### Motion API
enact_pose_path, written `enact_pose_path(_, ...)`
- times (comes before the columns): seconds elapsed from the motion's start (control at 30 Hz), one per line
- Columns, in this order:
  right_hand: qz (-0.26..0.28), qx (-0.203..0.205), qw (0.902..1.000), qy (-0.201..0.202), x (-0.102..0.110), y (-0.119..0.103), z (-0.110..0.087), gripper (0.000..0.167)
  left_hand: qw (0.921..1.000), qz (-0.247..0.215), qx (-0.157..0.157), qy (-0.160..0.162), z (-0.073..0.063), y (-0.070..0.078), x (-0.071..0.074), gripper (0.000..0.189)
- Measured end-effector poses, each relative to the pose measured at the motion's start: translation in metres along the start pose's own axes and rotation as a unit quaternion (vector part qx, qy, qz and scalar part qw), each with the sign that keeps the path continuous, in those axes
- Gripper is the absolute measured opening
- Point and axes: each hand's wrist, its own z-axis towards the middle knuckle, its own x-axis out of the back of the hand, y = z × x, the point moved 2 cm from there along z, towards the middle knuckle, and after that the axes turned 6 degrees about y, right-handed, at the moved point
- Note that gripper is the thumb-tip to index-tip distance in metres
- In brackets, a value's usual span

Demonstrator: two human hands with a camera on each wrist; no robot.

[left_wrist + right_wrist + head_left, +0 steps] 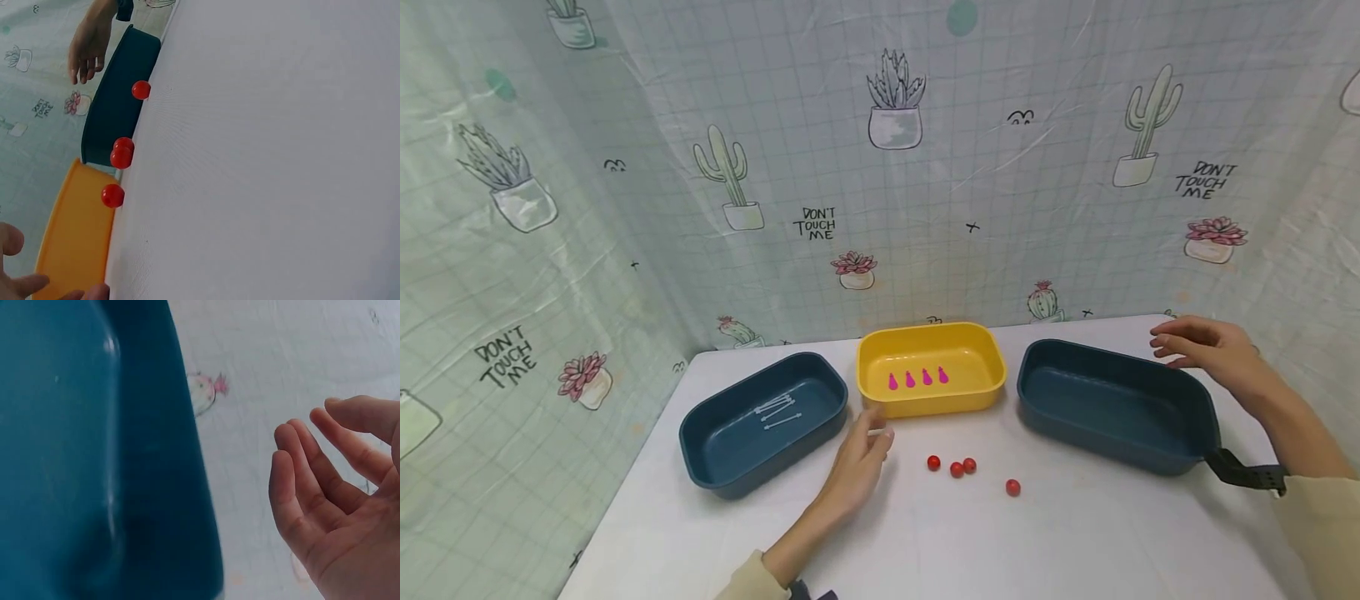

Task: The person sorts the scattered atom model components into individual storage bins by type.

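My left hand (857,462) hovers just in front of the yellow tray (1000,379), close to the right end of the left dark blue bin (700,479). In the left wrist view its thumb and fingers (31,284) stand apart, with nothing seen between them. Several small red balls (957,470) lie on the white table to its right. My right hand (1213,346) is raised beside the far right corner of the right dark blue bin (1105,454). Its fingers (284,481) are loosely bent and hold nothing in the right wrist view.
Several small pink drop-shaped pieces (927,377) stand in a row in the yellow tray. Thin pale sticks with knobbed ends (782,421) lie in the left bin. Behind the table (970,550) hangs a cactus-print cloth (925,208). A dark strap (1243,473) crosses the right wrist.
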Motion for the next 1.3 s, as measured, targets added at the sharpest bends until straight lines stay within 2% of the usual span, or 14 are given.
enact_pose_path(0.17, -0.001, -0.009, 0.9997, 0.022, 0.009, 0.017, -0.006, 0.021, 0.9995, -0.018, 0.024, -0.01, 0.003, 0.0, -0.004, 0.037)
enact_pose_path(0.27, -0.037, -0.03, 0.9982, 0.036, 0.012, 0.027, -0.01, 0.023, 0.999, -0.028, 0.026, -0.025, 0.005, 0.0, -0.006, 0.034)
enact_pose_path(0.4, -0.079, -0.05, 0.9953, 0.027, 0.012, 0.041, -0.014, 0.034, 0.9977, -0.023, 0.01, -0.063, 0.009, -0.001, -0.008, 0.031)
enact_pose_path(0.5, -0.076, -0.054, 0.9955, 0.015, 0.01, 0.05, -0.015, 0.037, 0.9961, -0.006, -0.004, -0.088, 0.012, 0.0, -0.008, 0.028)
enact_pose_path(0.67, -0.076, -0.075, 0.9942, 0.005, 0.005, 0.066, -0.018, 0.045, 0.9937, 0.012, -0.012, -0.111, 0.017, 0.0, -0.008, 0.025)
enact_pose_path(0.9, -0.074, -0.104, 0.9906, -0.048, -0.004, 0.072, -0.017, 0.05, 0.9891, 0.038, -0.037, -0.138, 0.023, 0.003, -0.009, 0.021)
enact_pose_path(1.07, -0.057, -0.111, 0.9906, -0.055, -0.008, 0.077, -0.014, 0.052, 0.9858, 0.043, -0.048, -0.155, 0.027, 0.006, -0.012, 0.021)
enact_pose_path(1.3, -0.013, -0.115, 0.9915, -0.06, -0.01, 0.08, -0.014, 0.056, 0.9815, 0.073, -0.072, -0.162, 0.029, 0.005, -0.015, 0.017)
